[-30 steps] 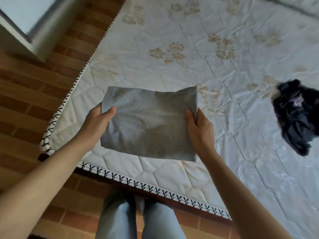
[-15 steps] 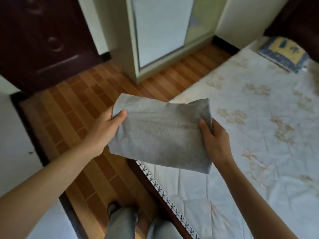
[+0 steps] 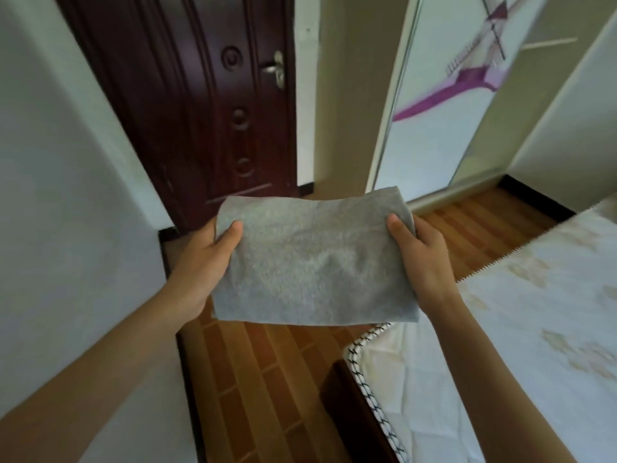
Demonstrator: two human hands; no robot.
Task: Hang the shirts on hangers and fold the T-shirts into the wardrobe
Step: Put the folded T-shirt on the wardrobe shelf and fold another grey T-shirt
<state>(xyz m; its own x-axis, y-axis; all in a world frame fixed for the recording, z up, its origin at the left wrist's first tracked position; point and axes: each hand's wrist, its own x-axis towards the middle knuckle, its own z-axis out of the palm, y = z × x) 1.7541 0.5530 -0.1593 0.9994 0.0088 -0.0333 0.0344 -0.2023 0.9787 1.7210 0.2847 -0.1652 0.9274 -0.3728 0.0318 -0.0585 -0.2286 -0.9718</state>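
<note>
Folded grey T-shirt (image 3: 314,262) is held flat in mid-air over the wood floor (image 3: 277,389), left hand (image 3: 203,262) gripping one short edge and right hand (image 3: 420,262) the other, thumbs on top and fingers underneath; likely a two-sided grip so the folds don't sag or open in transit. It sits level, clear of the mattress (image 3: 500,345) at right and pointed toward the wardrobe (image 3: 450,105) with the sliding panel ahead. Motion blur hides the wardrobe interior, so can't tell which shelf it's headed for.
</note>
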